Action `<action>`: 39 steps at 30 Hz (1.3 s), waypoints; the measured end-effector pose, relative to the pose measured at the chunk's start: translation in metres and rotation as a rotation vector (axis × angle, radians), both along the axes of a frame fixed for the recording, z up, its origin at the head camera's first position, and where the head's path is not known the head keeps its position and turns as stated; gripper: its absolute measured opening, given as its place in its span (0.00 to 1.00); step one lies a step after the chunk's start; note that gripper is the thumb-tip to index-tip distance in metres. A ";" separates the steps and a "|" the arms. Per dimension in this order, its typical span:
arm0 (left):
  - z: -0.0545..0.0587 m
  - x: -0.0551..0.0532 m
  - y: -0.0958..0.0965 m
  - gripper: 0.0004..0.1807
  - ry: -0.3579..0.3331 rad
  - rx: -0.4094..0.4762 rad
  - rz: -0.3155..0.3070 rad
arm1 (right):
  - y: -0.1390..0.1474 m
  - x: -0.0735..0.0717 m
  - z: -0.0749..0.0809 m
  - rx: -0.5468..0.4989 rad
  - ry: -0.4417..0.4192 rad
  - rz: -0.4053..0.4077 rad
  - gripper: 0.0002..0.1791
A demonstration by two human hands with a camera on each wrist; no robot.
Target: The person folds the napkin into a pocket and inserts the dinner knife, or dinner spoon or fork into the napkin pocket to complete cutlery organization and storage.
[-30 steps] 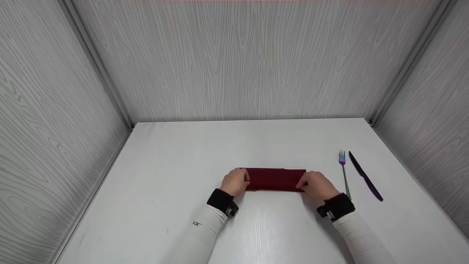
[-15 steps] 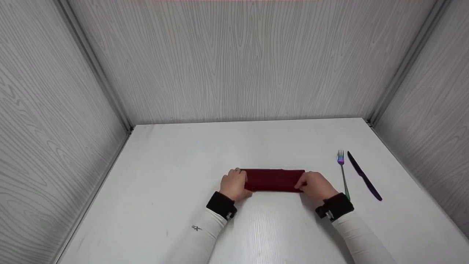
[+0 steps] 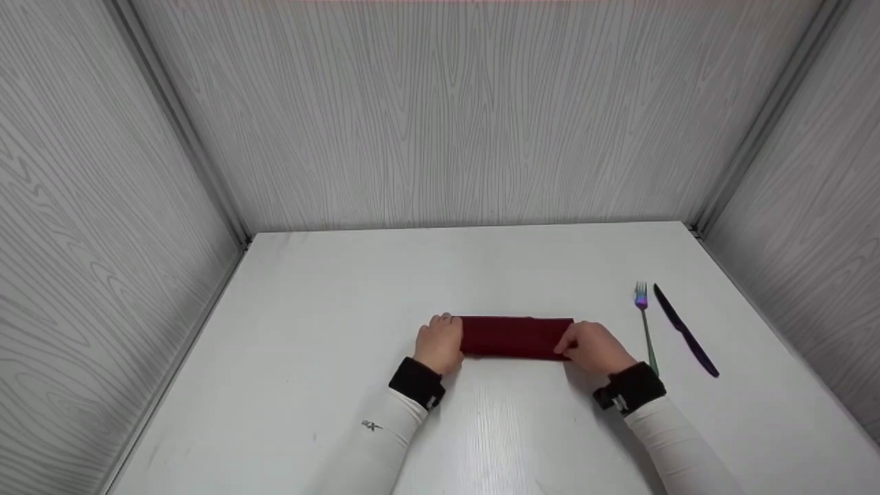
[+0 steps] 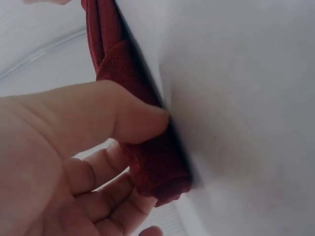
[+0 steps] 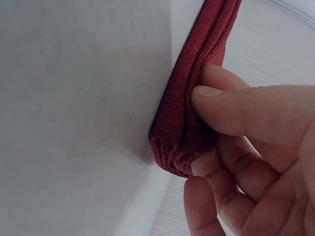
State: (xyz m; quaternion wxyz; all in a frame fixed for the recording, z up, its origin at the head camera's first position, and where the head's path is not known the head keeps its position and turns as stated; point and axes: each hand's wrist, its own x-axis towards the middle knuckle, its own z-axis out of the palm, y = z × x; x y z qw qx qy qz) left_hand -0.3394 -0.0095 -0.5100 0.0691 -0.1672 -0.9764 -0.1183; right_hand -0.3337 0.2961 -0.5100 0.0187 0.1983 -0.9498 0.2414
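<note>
A dark red cloth napkin (image 3: 512,337), folded into a flat strip of several layers, lies crosswise on the white table. My left hand (image 3: 440,344) grips its left end; in the left wrist view the thumb (image 4: 140,120) presses the near side, low against the tabletop, and the fingers reach round the far side. At the other end, my right hand (image 3: 597,347) pinches the cloth between thumb and fingers. The right wrist view shows the stacked layers at the napkin's end (image 5: 172,155), with the thumb (image 5: 221,105) on the upper fold.
A fork (image 3: 643,309) with an iridescent head lies right of the napkin, its handle end by the right wristband. Beside it a dark knife (image 3: 686,331) lies at a slant. Grey wood-grain panels (image 3: 447,117) stand at the table's back and sides.
The left hand has shifted its hold: its fingers spread over the napkin's left end, then drew in around it. The right hand and the napkin stay almost where they were.
</note>
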 end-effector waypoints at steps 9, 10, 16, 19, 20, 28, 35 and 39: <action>-0.001 -0.003 -0.004 0.11 0.010 0.030 -0.042 | -0.002 0.000 -0.004 -0.062 -0.070 0.013 0.14; 0.000 -0.004 -0.006 0.11 0.007 0.030 -0.058 | -0.002 0.000 -0.004 -0.072 -0.077 0.019 0.17; 0.010 -0.009 -0.019 0.08 -0.007 0.079 -0.164 | -0.002 -0.001 -0.006 -0.070 -0.066 0.041 0.23; 0.017 -0.010 -0.023 0.09 -0.010 0.162 -0.221 | -0.002 -0.001 -0.006 -0.045 -0.060 0.026 0.23; 0.019 -0.010 -0.024 0.09 -0.011 0.194 -0.239 | -0.003 0.000 -0.006 -0.037 -0.057 0.021 0.23; 0.035 -0.004 -0.022 0.08 -0.069 0.459 -0.307 | -0.005 0.003 -0.006 -0.012 -0.021 -0.011 0.20; 0.042 -0.005 -0.028 0.11 -0.136 0.765 -0.228 | -0.007 0.002 -0.004 -0.009 0.118 -0.019 0.13; 0.043 -0.008 -0.035 0.13 -0.150 0.890 -0.106 | -0.002 -0.002 -0.002 -0.161 0.074 -0.017 0.09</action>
